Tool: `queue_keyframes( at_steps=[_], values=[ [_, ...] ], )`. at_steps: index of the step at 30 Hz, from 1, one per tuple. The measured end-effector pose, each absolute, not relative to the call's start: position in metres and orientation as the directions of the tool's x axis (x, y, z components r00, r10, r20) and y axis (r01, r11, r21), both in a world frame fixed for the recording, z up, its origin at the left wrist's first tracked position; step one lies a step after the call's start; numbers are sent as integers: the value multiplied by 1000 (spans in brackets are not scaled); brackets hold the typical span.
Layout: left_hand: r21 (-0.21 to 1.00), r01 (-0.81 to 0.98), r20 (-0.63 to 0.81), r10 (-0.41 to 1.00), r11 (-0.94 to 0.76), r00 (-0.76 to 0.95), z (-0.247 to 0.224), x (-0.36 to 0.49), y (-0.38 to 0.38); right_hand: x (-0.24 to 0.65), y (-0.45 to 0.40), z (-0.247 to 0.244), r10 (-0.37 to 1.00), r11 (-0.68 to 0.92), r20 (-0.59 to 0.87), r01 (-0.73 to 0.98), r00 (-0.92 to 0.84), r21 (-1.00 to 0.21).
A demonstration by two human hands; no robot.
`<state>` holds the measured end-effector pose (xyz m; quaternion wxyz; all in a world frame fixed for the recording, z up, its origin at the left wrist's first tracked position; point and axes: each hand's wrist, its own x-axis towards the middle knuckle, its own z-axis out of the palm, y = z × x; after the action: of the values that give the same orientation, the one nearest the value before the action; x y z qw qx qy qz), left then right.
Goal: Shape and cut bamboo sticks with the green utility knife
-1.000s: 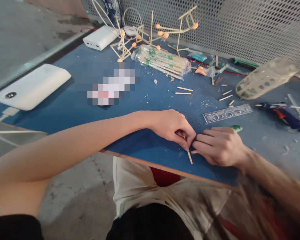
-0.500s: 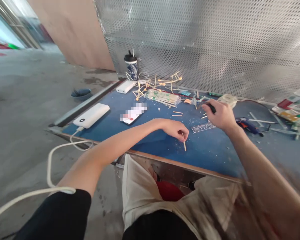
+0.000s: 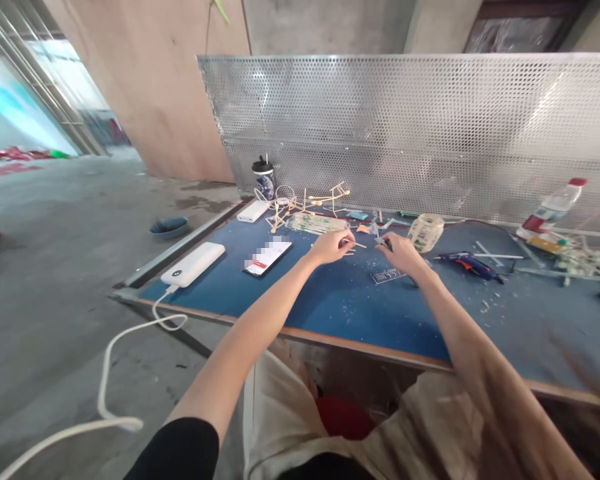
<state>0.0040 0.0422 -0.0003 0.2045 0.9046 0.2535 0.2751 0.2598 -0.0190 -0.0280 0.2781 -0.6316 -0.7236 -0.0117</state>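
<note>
My left hand [image 3: 334, 247] is closed in a pinch over the middle of the blue table. From its fingertips a thin wooden stick [image 3: 359, 245] points to the right. Close by on the right, my right hand [image 3: 400, 253] is closed around a small dark-handled knife [image 3: 386, 245], its grey tip facing the stick with a gap between them. Fingers cover most of the handle. Beneath my right wrist lies a clear printed ruler-like strip [image 3: 386, 275]. Behind the left hand is a plastic packet of sticks [image 3: 317, 223].
A phone [image 3: 269, 257] and white power bank [image 3: 194, 265] lie left. Stick models [image 3: 330, 195] and a lidded cup [image 3: 264, 179] stand at the back. Rightward are a round stick-built piece [image 3: 427, 232], glue gun [image 3: 473, 265] and bottle [image 3: 555, 208]. Perforated metal sheet [image 3: 380, 127] backs the table.
My left hand has moved away from the table's front edge with the stick, which now points right. My right hand has come nearer to it, still holding the knife. The view has tilted up.
</note>
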Motion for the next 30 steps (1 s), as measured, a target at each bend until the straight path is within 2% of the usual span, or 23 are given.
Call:
queue_keyframes(
  at_steps=[3,7,12,30],
  values=[
    [460,375,445,575,-805,687,-7,7,43,258,-16,-33,912,248,398,903,-96,-350],
    [411,410,482,576,-814,660,-6,11,41,252,-21,-28,881,339,446,866,-156,-368],
    [365,452,473,581,-814,663,-7,12,37,243,-32,-17,833,460,495,807,-247,-370],
    [177,488,347,518,-855,782,-2,13,26,238,-31,-26,852,442,435,847,-292,-296]
  ],
)
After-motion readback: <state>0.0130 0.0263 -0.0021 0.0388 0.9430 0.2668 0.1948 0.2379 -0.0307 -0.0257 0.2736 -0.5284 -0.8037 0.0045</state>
